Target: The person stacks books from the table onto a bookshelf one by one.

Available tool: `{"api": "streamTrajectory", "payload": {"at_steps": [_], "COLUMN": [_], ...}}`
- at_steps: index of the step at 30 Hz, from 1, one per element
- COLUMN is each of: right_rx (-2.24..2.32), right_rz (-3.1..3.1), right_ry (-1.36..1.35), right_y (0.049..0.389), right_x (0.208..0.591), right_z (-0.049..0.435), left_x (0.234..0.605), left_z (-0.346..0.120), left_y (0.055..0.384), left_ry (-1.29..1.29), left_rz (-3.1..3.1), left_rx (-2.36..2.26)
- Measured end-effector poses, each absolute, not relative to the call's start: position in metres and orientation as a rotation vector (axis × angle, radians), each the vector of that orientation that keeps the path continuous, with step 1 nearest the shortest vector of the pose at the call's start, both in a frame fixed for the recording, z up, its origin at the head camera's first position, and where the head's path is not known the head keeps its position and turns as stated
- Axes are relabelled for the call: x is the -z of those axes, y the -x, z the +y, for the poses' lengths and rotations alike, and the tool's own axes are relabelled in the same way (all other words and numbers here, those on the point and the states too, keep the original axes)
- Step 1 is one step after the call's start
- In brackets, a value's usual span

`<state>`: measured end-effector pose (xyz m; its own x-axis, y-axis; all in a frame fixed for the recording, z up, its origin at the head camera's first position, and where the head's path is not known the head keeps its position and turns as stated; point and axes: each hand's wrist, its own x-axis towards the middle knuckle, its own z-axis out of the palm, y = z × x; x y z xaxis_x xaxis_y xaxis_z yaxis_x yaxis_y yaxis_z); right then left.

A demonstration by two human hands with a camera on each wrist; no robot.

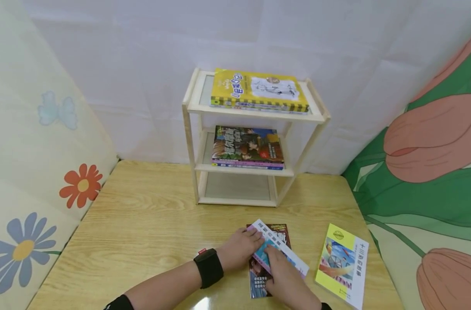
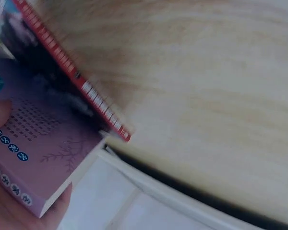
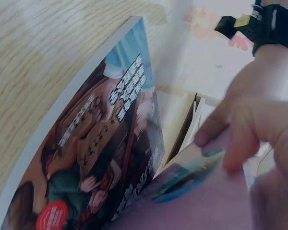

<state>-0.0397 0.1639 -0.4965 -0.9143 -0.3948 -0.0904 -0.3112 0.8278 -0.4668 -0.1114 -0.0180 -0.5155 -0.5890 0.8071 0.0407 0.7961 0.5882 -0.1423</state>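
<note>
In the head view, a thin book with a white, blue and purple cover [image 1: 279, 243] lies slantwise over a dark comic-style book [image 1: 257, 282]. My left hand [image 1: 241, 247] grips its upper left part. Fingers of my right hand [image 1: 289, 280] lie over its lower side, the thumb beyond the edge. From the left wrist, its purple face and spine [image 2: 57, 129] show, held between digits; the dark book's red spine [image 2: 77, 76] is beside it. The right wrist view shows the dark book's illustrated cover [image 3: 101, 139] close up, with a blurred right hand [image 3: 271, 139] at the purple book.
A yellow book [image 1: 340, 262] lies on the wooden table [image 1: 150, 215] to the right. Behind stands a three-tier shelf [image 1: 241, 201], with yellow books [image 1: 258, 88] on top and darker books [image 1: 247, 146] on its middle tier. Flower-printed panels [image 1: 82, 185] border the sides.
</note>
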Motion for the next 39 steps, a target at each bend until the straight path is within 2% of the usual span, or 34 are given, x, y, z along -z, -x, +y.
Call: {"api": "streamTrajectory", "payload": {"at_steps": [7, 29, 39], "right_rx": [0.481, 0.340, 0.350], "right_rz": [3.042, 3.105, 3.151], "right_ry": [0.416, 0.379, 0.410], "right_y": [0.043, 0.052, 0.058], "right_x": [0.495, 0.499, 0.484], "right_z": [0.172, 0.184, 0.188], "left_x": [0.502, 0.499, 0.491], "left_z": [-0.021, -0.024, -0.024], "left_y": [0.116, 0.115, 0.113], "left_ry": [1.259, 1.286, 1.269], "left_rz": [-2.735, -2.857, -2.718], "left_rx": [-0.090, 0.050, 0.114]}}
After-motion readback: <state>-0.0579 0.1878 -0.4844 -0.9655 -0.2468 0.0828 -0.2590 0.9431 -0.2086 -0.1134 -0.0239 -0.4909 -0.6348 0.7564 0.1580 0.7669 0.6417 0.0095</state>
